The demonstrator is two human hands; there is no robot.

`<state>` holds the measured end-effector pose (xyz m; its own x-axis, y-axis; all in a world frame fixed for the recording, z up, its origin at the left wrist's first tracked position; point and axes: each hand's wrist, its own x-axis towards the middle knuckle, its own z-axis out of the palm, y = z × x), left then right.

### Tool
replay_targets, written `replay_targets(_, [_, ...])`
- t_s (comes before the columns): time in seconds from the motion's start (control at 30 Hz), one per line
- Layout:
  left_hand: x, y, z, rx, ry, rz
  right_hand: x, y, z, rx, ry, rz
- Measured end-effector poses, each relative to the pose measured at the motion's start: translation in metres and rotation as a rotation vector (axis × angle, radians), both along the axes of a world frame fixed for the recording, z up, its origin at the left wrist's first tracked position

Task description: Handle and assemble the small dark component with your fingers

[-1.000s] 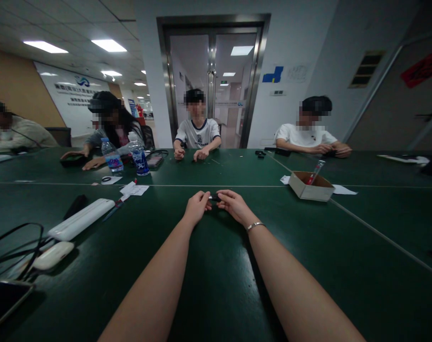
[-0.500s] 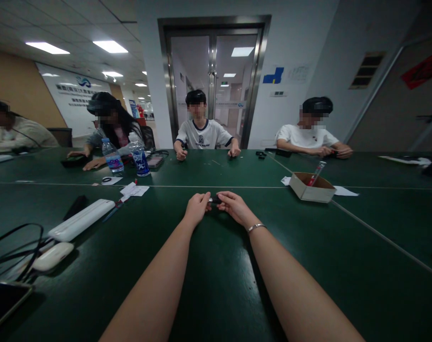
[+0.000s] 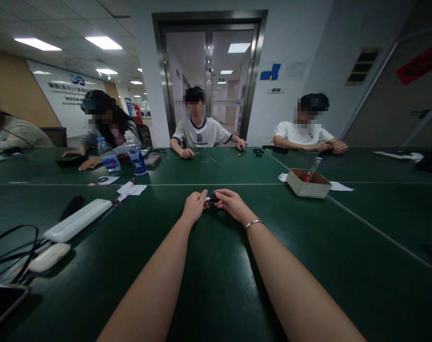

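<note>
Over the green table [image 3: 216,266], both hands meet around a small black object with a silver end [image 3: 212,199]. Its kind is too small to make out. My left hand [image 3: 194,207] pinches the silver end between thumb and fingers. The black end is gripped by the thumb and fingertips of my right hand [image 3: 233,204], whose wrist wears a silver bracelet [image 3: 254,223]. Fingers cover part of the object.
At left lie a long white case [image 3: 78,220], a white rounded device [image 3: 50,257], cables and a phone [image 3: 5,304]. Two bottles [image 3: 135,154] stand farther back. An open cardboard box [image 3: 308,190] holds a clear tube at right. Several people sit across the table.
My hands keep the same hold on the small object, while the view has shifted slightly. The person opposite has moved their hands farther apart on the table.
</note>
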<state>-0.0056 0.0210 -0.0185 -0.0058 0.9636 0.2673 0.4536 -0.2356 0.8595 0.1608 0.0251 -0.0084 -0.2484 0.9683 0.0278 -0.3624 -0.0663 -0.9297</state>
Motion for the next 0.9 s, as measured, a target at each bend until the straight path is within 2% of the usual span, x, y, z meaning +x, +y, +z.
replay_targets(0.13, [0.0025, -0.0023, 0.0025, -0.041, -0.047, -0.027, 0.0001, 0.0003, -0.0004, 0.011, -0.003, -0.009])
replay_targets(0.3, [0.0066, -0.0036, 0.0046, -0.124, -0.224, -0.052, 0.0006, 0.0021, -0.0027, 0.001, 0.000, -0.024])
replay_targets(0.57, [0.0020, -0.0041, 0.0075, -0.043, -0.345, -0.142, -0.0021, -0.0010, -0.0023, 0.006, 0.016, -0.086])
replay_targets(0.9, [-0.0010, -0.0036, 0.0016, -0.007, -0.431, -0.145, -0.0081, -0.0060, -0.0057, 0.132, -0.174, -0.177])
